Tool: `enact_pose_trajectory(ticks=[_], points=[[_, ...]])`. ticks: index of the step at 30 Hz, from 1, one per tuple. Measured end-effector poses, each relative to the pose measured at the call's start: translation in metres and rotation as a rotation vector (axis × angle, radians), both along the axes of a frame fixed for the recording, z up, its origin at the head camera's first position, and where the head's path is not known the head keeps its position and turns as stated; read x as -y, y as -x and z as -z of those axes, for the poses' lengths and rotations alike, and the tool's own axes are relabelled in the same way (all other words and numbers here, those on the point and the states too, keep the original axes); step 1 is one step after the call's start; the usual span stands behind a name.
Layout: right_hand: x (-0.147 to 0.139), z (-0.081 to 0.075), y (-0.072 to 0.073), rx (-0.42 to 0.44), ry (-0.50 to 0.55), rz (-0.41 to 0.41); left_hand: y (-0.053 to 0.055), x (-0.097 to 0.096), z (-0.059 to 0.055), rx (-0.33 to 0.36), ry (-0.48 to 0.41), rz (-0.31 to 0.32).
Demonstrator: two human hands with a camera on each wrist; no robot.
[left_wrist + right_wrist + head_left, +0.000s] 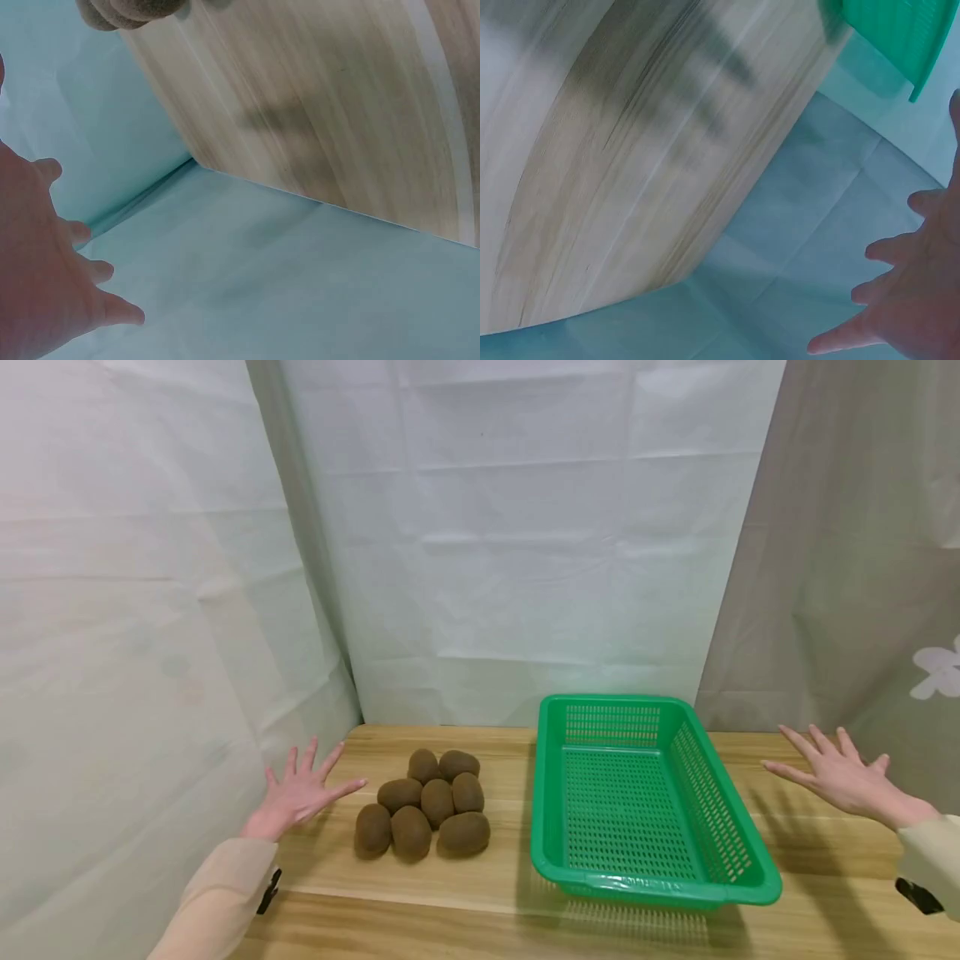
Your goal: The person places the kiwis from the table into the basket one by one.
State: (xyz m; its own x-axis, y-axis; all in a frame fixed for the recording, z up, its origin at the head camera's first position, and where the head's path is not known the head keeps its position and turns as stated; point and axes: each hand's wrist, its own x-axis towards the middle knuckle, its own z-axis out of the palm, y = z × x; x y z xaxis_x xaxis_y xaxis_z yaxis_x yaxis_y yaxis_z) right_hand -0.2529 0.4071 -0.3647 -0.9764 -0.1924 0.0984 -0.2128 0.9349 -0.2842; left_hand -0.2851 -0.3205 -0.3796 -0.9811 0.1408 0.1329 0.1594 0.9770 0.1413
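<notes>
Several brown, fuzzy kiwis lie in a loose cluster on the wooden table, left of the middle in the head view. To their right stands a green plastic basket with slotted walls and nothing inside. My left hand is held over the table left of the kiwis, fingers spread and holding nothing. Beyond the basket's right side, my right hand is also spread and holds nothing. In the left wrist view a few kiwis show at the top edge; the right wrist view catches a basket corner.
The wooden table has pale cloth around it: a left curtain, a back curtain and a right curtain with a white flower print. The cloth meets the table's back edge just behind the basket.
</notes>
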Motion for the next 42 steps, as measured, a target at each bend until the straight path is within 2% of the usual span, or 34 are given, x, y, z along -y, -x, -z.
enact_pose_trajectory(ticks=[8, 14, 22, 25, 30, 35, 39, 42], points=[[0.015, 0.0, 0.007, -0.05, 0.048, -0.028, -0.007, -0.005, 0.001, 0.037, -0.013, 0.03], [0.029, 0.003, 0.017, -0.129, 0.143, -0.14, -0.013, -0.01, 0.004, 0.042, -0.042, 0.089], [0.047, 0.006, 0.027, -0.06, 0.3, -0.197, -0.025, -0.008, 0.022, 0.073, -0.165, 0.187], [0.051, 0.008, 0.03, -0.049, 0.336, -0.217, -0.025, -0.008, 0.027, 0.107, -0.233, 0.243], [0.055, 0.015, 0.034, 0.018, 0.445, -0.256, -0.025, -0.01, 0.035, 0.157, -0.303, 0.316], [0.057, 0.021, 0.038, 0.057, 0.534, -0.251, -0.023, -0.013, 0.037, 0.11, -0.316, 0.368], [0.059, 0.024, 0.041, 0.056, 0.587, -0.243, -0.023, -0.015, 0.041, 0.059, -0.314, 0.378], [0.061, 0.028, 0.043, 0.059, 0.617, -0.237, -0.025, -0.016, 0.043, 0.055, -0.345, 0.373]])
